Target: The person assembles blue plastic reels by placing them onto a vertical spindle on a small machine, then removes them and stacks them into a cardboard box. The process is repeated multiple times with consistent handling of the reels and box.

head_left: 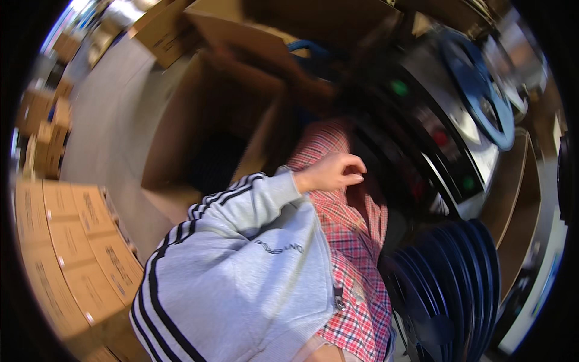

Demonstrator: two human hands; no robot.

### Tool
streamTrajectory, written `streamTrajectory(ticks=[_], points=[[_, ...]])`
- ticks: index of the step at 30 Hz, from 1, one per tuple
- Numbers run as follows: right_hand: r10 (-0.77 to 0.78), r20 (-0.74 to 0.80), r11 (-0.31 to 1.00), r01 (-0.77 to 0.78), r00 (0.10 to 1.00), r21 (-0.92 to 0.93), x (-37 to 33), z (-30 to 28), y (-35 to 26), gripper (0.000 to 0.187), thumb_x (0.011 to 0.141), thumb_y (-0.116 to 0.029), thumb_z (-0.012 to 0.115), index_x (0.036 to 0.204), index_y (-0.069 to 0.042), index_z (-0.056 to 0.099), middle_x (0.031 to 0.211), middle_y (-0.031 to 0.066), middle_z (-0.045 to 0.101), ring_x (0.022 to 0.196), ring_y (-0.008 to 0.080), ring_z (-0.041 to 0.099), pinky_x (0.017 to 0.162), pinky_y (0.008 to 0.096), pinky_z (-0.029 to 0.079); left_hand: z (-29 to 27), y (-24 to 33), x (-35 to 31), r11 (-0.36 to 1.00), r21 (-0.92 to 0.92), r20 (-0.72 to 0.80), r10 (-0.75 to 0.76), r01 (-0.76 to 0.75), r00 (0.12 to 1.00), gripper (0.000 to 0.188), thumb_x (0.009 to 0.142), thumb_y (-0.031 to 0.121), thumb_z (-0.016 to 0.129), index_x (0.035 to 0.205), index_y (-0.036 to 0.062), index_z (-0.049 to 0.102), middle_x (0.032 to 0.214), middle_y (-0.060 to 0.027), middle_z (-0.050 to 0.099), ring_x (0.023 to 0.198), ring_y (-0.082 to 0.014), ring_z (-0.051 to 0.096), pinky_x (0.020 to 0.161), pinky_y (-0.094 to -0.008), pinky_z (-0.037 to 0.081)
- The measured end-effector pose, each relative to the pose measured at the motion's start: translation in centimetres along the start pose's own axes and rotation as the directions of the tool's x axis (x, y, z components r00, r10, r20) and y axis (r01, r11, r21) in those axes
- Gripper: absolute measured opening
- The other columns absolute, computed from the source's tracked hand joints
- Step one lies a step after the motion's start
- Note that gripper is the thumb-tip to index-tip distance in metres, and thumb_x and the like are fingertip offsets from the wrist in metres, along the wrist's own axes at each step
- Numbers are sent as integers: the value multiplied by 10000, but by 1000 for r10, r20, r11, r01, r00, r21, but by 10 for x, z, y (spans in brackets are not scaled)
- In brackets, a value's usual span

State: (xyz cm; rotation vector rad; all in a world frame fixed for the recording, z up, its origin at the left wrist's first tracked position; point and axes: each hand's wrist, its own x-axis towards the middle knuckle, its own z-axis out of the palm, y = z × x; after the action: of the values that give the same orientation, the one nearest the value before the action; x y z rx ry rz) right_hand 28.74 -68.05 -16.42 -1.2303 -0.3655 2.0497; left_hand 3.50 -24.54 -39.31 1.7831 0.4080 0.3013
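Observation:
My left hand (333,172), in a light grey sleeve with black stripes, is held in front of my red-and-white plaid clothing (353,253). Its fingers are loosely curled in, thumb close to the forefinger, and nothing shows between them. Just right of it stands a black machine panel (443,123) with green and red round spots, blurred by motion; the hand looks apart from it. To the left, an open cardboard box (172,142) holds dark contents that are too blurred to name. My right hand does not show.
Dark blue discs (476,271) stand in a row at lower right. A blue wheel-like part with openings (488,111) lies beyond the panel. Another open carton (247,36) is at the far side. Stacked cartons (78,253) stand left on a pallet, beside grey floor (108,120).

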Motion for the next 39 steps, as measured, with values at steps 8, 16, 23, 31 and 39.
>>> streamTrajectory(ticks=[8, 16, 23, 31, 39], points=[[326, 489, 902, -112, 809, -416, 171, 13, -212, 365, 938, -93, 580, 1274, -15, 459, 1077, 228, 633, 946, 389, 676, 813, 511, 575, -191, -44, -118, 987, -160, -677, -120, 14, 726, 192, 969, 134, 659, 1099, -4, 688, 952, -86, 718, 836, -131, 683, 778, -279, 572], [124, 900, 966, 158, 417, -205, 370, 198, -306, 425, 1050, -227, 444, 1382, 34, 398, 1305, 267, 571, 1099, 358, 664, 996, 449, 527, -274, -10, -237, 995, 40, -806, 86, -91, 586, 223, 970, 223, 680, 1084, 32, 695, 916, -34, 705, 818, -104, 664, 762, -237, 557], [-254, 596, 967, 187, 762, 173, 504, 286, -226, 374, 951, -212, 596, 1192, 73, 567, 1132, 171, 675, 990, 316, 696, 1012, 459, 527, -225, 114, -233, 960, 242, -643, 265, -138, 719, 440, 1014, 298, 615, 1293, -41, 590, 1164, -128, 665, 1075, -179, 634, 967, -321, 490], [-257, 453, 928, 87, 854, 363, 609, 312, -183, 331, 908, -179, 668, 1162, -4, 548, 1233, 194, 655, 1176, 327, 638, 1073, 494, 466, -282, -94, -316, 785, 64, -998, 48, 616, 43, 135, 891, 57, 545, 844, 55, 672, 733, -86, 672, 694, -158, 639, 646, -317, 497], [-273, 342, 915, 133, 899, 380, 652, 312, -172, 369, 899, -178, 669, 1203, -9, 547, 1291, 181, 630, 1244, 337, 592, 1124, 488, 418, -136, -291, -322, 754, -7, -915, -269, 657, 300, 424, 811, 227, 741, 1154, -11, 667, 1133, -178, 688, 1072, -369, 652, 941, -417, 530]])
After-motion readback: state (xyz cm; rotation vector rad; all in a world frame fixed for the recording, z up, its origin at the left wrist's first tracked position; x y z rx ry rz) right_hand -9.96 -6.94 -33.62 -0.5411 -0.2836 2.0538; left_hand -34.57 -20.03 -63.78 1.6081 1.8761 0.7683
